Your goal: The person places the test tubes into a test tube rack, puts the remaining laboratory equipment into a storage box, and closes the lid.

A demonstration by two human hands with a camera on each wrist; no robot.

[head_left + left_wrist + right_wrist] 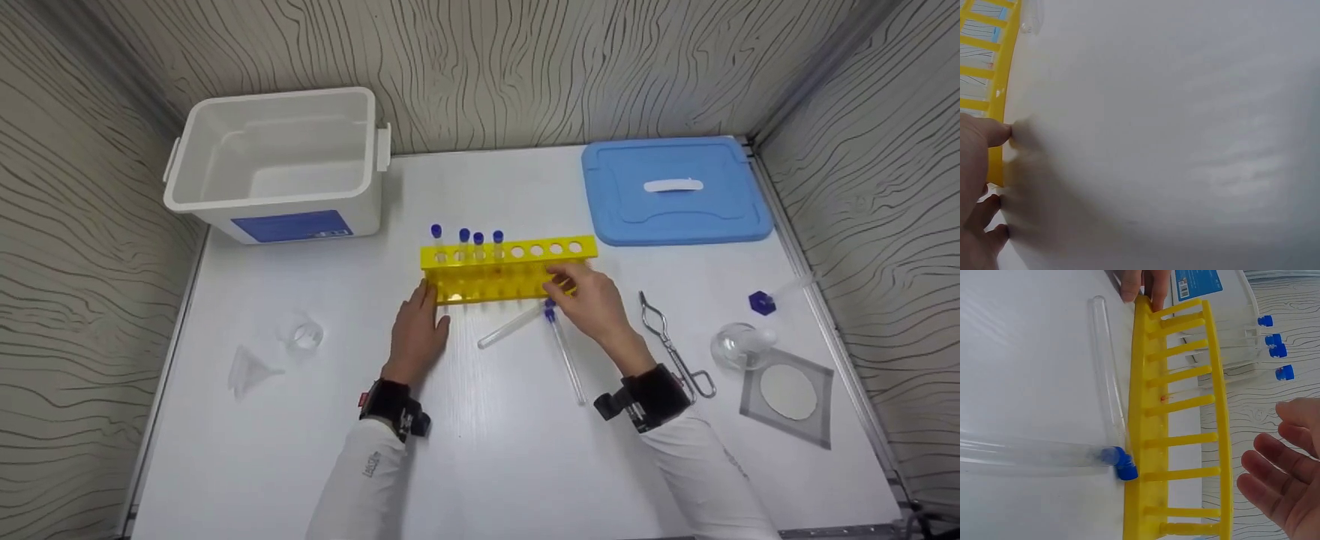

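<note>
A yellow test tube rack (510,253) stands mid-table with several blue-capped test tubes (478,240) upright in its left holes. At the rack's left end, my left hand (416,337) rests with fairly straight fingers touching the end; its thumb (998,132) lies by the front base edge. Beside the right part of the rack, my right hand (592,300) hovers with loosely bent fingers; in the right wrist view nothing lies between them. Two capped test tubes lie in front of the rack, one slanting left (514,324) and one toward me (566,352), their caps close together.
A white bin (277,202) stands back left, a blue lid (675,217) back right. At right lie metal tongs (664,330), a glass flask (731,346), a gauze mat (817,397) and a blue-ended item (762,302). A funnel (246,373) and small beaker (306,335) are left.
</note>
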